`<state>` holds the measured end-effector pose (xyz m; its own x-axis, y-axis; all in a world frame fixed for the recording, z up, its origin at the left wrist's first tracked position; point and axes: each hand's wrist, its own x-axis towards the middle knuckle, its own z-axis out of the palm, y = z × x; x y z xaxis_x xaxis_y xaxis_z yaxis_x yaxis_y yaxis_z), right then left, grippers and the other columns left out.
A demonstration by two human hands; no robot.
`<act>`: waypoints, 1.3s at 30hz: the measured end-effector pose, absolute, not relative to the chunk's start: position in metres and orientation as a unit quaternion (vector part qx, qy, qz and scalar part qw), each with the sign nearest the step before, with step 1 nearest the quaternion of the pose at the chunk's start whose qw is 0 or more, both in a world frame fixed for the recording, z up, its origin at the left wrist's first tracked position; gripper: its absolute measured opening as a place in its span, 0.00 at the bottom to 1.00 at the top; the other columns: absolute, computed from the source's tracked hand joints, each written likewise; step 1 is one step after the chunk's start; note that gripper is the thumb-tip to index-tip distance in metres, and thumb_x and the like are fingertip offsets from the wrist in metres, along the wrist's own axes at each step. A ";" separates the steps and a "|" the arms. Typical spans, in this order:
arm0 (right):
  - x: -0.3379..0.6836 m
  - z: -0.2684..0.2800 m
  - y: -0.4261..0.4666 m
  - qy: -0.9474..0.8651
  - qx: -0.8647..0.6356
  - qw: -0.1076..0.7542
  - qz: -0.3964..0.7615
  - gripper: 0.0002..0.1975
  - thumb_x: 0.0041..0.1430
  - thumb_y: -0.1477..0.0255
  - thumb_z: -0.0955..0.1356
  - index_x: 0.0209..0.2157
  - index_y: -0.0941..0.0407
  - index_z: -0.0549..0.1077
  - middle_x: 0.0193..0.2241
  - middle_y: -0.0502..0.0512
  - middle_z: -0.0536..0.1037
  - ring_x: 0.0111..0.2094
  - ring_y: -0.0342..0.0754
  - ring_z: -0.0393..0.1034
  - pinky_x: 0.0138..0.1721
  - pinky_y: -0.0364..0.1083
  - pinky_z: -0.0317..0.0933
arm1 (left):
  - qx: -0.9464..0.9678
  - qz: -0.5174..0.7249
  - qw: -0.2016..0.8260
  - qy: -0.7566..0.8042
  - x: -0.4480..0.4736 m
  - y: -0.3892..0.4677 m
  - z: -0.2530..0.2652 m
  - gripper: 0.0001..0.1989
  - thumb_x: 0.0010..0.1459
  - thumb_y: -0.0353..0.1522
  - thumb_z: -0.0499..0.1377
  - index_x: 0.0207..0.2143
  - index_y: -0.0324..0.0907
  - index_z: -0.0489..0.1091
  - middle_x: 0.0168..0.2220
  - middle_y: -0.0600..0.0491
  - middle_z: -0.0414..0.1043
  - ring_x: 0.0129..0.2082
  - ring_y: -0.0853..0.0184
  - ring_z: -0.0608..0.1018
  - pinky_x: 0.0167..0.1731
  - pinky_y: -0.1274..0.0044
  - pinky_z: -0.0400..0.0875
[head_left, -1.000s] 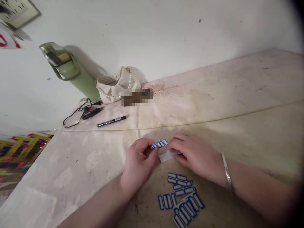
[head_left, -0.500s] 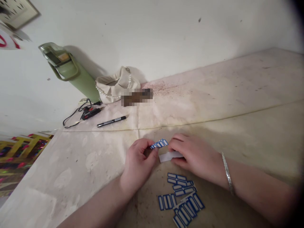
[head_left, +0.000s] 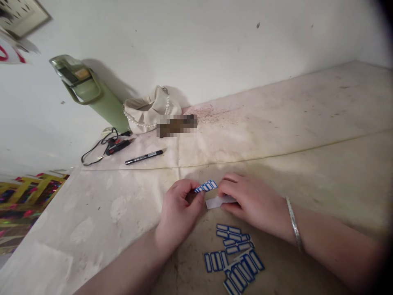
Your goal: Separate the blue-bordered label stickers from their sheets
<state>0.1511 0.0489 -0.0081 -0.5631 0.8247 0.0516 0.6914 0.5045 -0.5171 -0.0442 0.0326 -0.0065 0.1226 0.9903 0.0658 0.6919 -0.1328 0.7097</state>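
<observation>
Between thumb and fingers, my left hand (head_left: 182,207) pinches a small strip of blue-bordered white label stickers (head_left: 207,186). Just to its right, my right hand (head_left: 248,198) is closed on a whitish paper strip (head_left: 215,202), whose left end sticks out toward my left hand. The right fingertips curl down beside the label strip; whether they touch it I cannot tell. Nearer to me, a loose pile of blue-bordered label sheets (head_left: 244,270) lies on the table, overlapping at several angles.
A black marker pen (head_left: 143,157) lies beyond my left hand. Behind it are a black glue gun (head_left: 118,146) with its cord, a green bottle (head_left: 104,102) and a cream bag (head_left: 139,110) with pearl beads. A blurred-out item (head_left: 176,125) lies before the bag. The wall bounds the cloth-covered table (head_left: 276,135).
</observation>
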 end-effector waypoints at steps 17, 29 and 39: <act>0.150 -0.007 0.048 -0.852 -0.443 0.159 0.227 0.04 0.50 0.76 0.70 0.28 0.56 0.70 0.31 0.50 0.71 0.30 0.44 0.64 0.29 0.43 0.52 | 0.702 0.277 0.270 0.598 -0.044 0.033 -0.006 0.04 0.54 0.30 0.56 0.32 0.41 0.71 0.29 0.53 0.72 0.31 0.66 0.73 0.31 0.75 0.66; 0.151 -0.006 0.048 -0.850 -0.448 0.153 0.232 0.04 0.50 0.75 0.70 0.29 0.56 0.70 0.31 0.51 0.71 0.30 0.44 0.64 0.29 0.43 0.53 | 0.705 0.272 0.268 0.597 -0.044 0.033 -0.005 0.05 0.54 0.30 0.56 0.32 0.41 0.71 0.29 0.52 0.72 0.31 0.66 0.73 0.31 0.75 0.67; 0.151 -0.005 0.049 -0.851 -0.445 0.151 0.233 0.02 0.52 0.75 0.68 0.28 0.57 0.70 0.30 0.51 0.70 0.31 0.45 0.63 0.30 0.44 0.53 | 0.714 0.275 0.258 0.591 -0.043 0.033 -0.004 0.04 0.53 0.30 0.57 0.31 0.42 0.71 0.29 0.52 0.73 0.31 0.66 0.74 0.30 0.76 0.67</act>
<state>0.1510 0.0488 -0.0050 -0.5576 0.8286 0.0502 0.6873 0.4947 -0.5319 -0.0425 0.0331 -0.0036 0.1512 0.9846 0.0880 0.7014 -0.1696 0.6923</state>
